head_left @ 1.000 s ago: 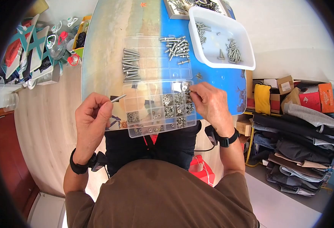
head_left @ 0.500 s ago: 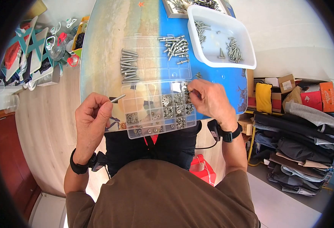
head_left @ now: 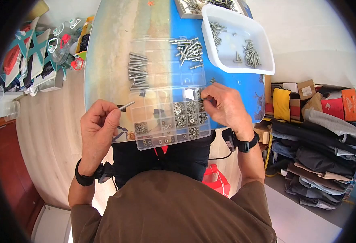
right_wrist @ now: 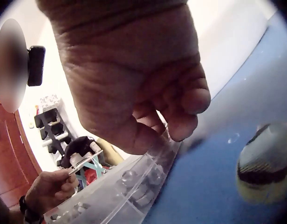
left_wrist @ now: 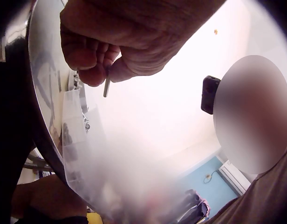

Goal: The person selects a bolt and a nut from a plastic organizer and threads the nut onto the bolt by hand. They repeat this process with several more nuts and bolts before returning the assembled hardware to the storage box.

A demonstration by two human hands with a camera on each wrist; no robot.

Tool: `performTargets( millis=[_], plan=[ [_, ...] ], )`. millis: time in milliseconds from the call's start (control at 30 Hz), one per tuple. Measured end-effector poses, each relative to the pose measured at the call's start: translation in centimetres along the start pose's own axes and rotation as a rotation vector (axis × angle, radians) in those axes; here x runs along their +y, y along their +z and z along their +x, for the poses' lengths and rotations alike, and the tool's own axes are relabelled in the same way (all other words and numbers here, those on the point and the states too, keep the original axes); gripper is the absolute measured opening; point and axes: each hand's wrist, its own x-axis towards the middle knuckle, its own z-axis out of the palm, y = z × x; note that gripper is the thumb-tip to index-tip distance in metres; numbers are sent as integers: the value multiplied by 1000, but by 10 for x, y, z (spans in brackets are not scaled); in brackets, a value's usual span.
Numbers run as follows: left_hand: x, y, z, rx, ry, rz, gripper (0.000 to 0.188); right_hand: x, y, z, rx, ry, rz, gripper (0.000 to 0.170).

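Note:
My left hand (head_left: pixel 99 125) pinches a thin metal bolt (head_left: pixel 127 105) between thumb and fingers, its bare shank pointing toward the organizer box. In the left wrist view the bolt (left_wrist: pixel 106 87) sticks out past the fingertips. The clear divided box (head_left: pixel 150 114) lies at the table's near edge, with washers (head_left: pixel 178 108) and nuts in several compartments. At its far right corner my right hand (head_left: pixel 228 105) has bent fingers right at the end compartment. The right wrist view shows those fingertips (right_wrist: pixel 183 133) just over the box's edge; I cannot tell whether they hold anything.
Behind the compartments lies the box's clear lid (head_left: pixel 158 67), bearing a row of long bolts (head_left: pixel 138 71) and a pile of bolts with nuts (head_left: pixel 189 50). A white tub (head_left: pixel 242 71) of screws stands at the back right. Beyond it sits a tray (head_left: pixel 182 12) of hardware.
My right hand has drawn slightly right and stays at the box's corner, its wrist lower. The left hand keeps the bolt in nearly the same place.

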Motion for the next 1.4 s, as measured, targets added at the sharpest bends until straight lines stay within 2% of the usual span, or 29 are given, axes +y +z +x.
performTargets(
  millis=[100, 200, 300, 500, 567, 667, 900, 1000, 1167, 1400],
  plan=[
    [1, -2, 0, 3, -16, -8, 20, 1, -3, 3, -19, -30, 0, 14],
    [-1, -3, 1, 3, -25, -8, 19, 0, -3, 0, -41, 20, 46, 15],
    [-3, -3, 2, 3, -26, -8, 19, -2, 0, -4, 27, 32, 75, 15],
    [-2, -3, 4, 6, -20, -10, 19, -2, 3, -5, 146, -103, -35, 13],
    [-3, -3, 4, 9, -17, -2, 19, -2, 4, -5, 180, -202, -69, 12],
    [-3, -3, 4, 10, -9, -12, 19, 0, 4, -6, 147, -244, -69, 13],
    [-4, -5, 3, 18, -10, -6, 20, -1, 0, -5, 87, -248, -102, 15],
    [-6, -6, 2, 22, 0, -1, 20, 0, -2, -6, 197, -222, 11, 16],
    [-5, -5, 4, 22, -17, -1, 20, 2, -8, -2, 45, -178, -87, 19],
    [-4, -7, 5, 19, -23, -6, 20, -7, -16, 0, -71, -184, -253, 26]
  ],
)
